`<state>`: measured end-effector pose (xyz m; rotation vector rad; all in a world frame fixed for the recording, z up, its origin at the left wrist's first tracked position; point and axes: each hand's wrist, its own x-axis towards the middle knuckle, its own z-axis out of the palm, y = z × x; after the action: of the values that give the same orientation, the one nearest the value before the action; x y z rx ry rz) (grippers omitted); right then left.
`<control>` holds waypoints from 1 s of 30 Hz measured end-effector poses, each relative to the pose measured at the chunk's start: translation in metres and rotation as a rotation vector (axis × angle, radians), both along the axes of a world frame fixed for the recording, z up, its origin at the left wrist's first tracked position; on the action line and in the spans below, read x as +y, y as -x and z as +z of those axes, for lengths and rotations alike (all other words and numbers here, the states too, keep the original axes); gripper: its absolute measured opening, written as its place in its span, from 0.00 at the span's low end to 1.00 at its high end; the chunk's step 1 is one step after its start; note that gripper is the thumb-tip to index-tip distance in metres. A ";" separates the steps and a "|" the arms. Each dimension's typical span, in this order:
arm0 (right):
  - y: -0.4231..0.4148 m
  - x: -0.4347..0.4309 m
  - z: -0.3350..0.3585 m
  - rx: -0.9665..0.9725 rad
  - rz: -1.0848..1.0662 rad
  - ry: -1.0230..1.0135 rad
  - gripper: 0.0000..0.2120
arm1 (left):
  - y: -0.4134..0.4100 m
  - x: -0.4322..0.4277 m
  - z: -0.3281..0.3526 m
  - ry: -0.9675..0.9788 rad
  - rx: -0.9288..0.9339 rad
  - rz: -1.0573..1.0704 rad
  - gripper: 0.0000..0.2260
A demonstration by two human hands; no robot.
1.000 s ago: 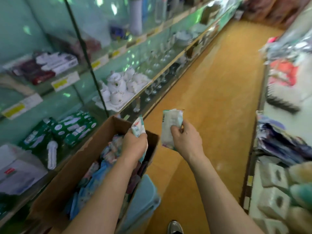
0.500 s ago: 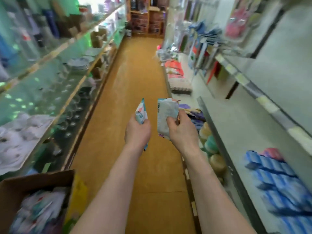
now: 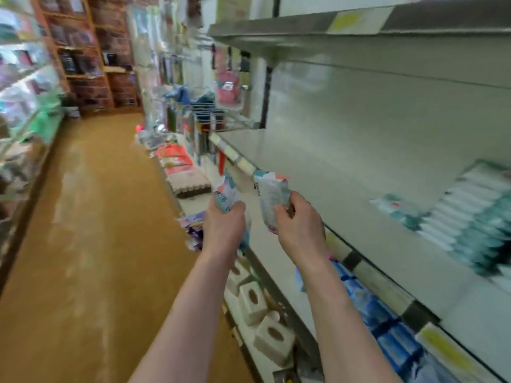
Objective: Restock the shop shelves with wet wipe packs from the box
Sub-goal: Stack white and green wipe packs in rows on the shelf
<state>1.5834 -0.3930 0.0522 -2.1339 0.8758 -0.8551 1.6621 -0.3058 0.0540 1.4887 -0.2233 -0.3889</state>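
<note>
My left hand [image 3: 224,225] grips a wet wipe pack [image 3: 225,192] that sticks up out of the fist. My right hand [image 3: 300,225] holds a second, whitish wet wipe pack [image 3: 269,199] upright by its lower end. Both hands hover at the front edge of a grey metal shelf [image 3: 345,194] on my right. A row of white and teal wet wipe packs [image 3: 470,217] lies on that shelf farther right. The box is out of view.
Below the grey shelf are blue packs [image 3: 384,319] and pale tissue boxes [image 3: 260,313]. An upper shelf [image 3: 318,26] overhangs. The orange aisle floor [image 3: 91,230] stretches to my left, with glass shelving [image 3: 25,106] beyond it.
The view has swung right, from the box and left shelving to the right-hand shelf. Both hands, still holding their packs, have come up to the grey shelf's edge.
</note>
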 end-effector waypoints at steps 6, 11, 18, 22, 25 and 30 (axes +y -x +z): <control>0.030 -0.064 0.010 -0.022 -0.236 0.008 0.05 | 0.009 -0.075 0.027 0.282 0.367 -0.168 0.01; 0.044 -0.105 0.009 0.057 -0.433 0.102 0.08 | 0.001 -0.124 0.037 0.499 0.727 -0.465 0.05; 0.047 -0.140 0.020 0.258 -0.683 0.331 0.17 | -0.026 -0.177 0.035 0.576 0.825 -1.058 0.20; 0.034 -0.146 0.015 0.264 -0.753 0.547 0.13 | -0.036 -0.206 0.036 0.431 0.793 -1.227 0.19; 0.024 -0.147 0.011 0.287 -0.774 0.666 0.08 | -0.033 -0.223 0.041 0.360 0.751 -1.231 0.15; 0.036 -0.156 0.010 0.284 -0.598 0.613 0.13 | -0.037 -0.249 0.038 0.233 0.731 -1.180 0.11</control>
<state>1.5472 -0.5487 0.0626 -2.5967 1.6156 -1.2550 1.6988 -0.5546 0.0916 0.7611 -0.5209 -1.7379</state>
